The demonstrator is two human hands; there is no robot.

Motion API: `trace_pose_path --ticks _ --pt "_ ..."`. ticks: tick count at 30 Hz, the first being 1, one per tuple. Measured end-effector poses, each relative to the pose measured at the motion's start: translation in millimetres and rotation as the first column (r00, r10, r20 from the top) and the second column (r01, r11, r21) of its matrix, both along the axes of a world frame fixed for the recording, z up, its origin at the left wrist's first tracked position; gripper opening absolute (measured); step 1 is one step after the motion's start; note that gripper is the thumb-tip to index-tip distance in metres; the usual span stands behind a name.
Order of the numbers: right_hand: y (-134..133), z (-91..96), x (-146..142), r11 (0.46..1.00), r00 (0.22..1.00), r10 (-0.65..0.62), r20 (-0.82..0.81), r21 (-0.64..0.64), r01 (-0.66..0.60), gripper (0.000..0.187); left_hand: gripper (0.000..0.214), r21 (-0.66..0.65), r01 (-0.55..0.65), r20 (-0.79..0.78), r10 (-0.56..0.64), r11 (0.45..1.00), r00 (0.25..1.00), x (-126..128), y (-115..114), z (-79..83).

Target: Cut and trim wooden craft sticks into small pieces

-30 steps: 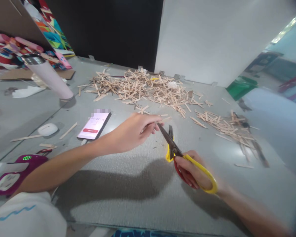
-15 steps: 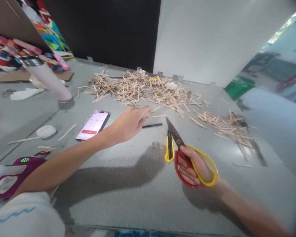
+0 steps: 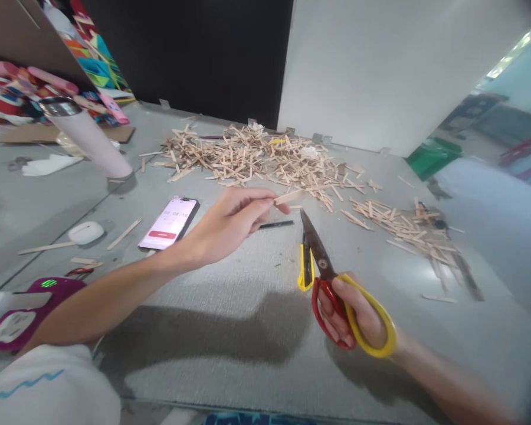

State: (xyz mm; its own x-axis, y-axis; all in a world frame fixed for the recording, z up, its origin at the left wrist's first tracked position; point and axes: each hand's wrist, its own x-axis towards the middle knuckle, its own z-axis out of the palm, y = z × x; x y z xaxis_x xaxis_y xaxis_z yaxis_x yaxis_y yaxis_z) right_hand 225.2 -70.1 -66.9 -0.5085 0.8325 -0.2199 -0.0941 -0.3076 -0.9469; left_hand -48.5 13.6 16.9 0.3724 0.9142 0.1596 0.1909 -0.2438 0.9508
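Left hand (image 3: 230, 227): fingers pinched on wooden stick (image 3: 291, 196). Right hand (image 3: 363, 304): fingers wrapped round scissors (image 3: 322, 264). Likely cutting step, stick clear of blades (image 3: 312, 233); next calls for lining up both.

The scissors (image 3: 323, 264) have one red handle (image 3: 316, 308), one yellow.

A phone (image 3: 172, 218) with a lit screen lies on the bench (image 3: 212, 378), a rounded white case (image 3: 85, 232) left of it. Behind stands a pale pink bottle (image 3: 91, 140) near flat cardboard (image 3: 29, 134); far right, a green bin (image 3: 432, 157).
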Motion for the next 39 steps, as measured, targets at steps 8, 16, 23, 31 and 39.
trace_pose_path --ticks 8,16,23,31,39 --pt "-7.2 0.3 3.0 0.998 1.000 0.022 0.010 0.055 -0.023 0.064 0.034 -0.006 -0.013 0.120 0.014 1.000 0.993 0.1 -5.2 -1.8" --pt "-15.5 -4.2 10.5 0.994 0.999 0.048 0.012 0.094 -0.049 0.057 0.013 0.142 0.055 0.064 -0.065 0.988 0.996 3.3 -8.1 -2.7" --pt "-15.3 9.6 6.2 0.993 0.996 0.065 0.066 0.090 -0.071 0.056 0.033 0.029 -0.012 0.064 0.010 1.000 0.998 1.6 -9.5 -7.7" --pt "-18.5 14.9 5.8 0.991 0.992 0.082 0.093 0.103 -0.091 0.060 0.005 0.019 0.110 0.152 -0.111 0.994 0.982 9.4 -15.5 0.2" --pt "-19.6 25.3 5.2 0.985 0.980 0.123 0.154 0.105 -0.140 0.063 0.017 -0.060 0.133 0.164 -0.121 0.989 0.979 15.8 -31.1 -7.3"
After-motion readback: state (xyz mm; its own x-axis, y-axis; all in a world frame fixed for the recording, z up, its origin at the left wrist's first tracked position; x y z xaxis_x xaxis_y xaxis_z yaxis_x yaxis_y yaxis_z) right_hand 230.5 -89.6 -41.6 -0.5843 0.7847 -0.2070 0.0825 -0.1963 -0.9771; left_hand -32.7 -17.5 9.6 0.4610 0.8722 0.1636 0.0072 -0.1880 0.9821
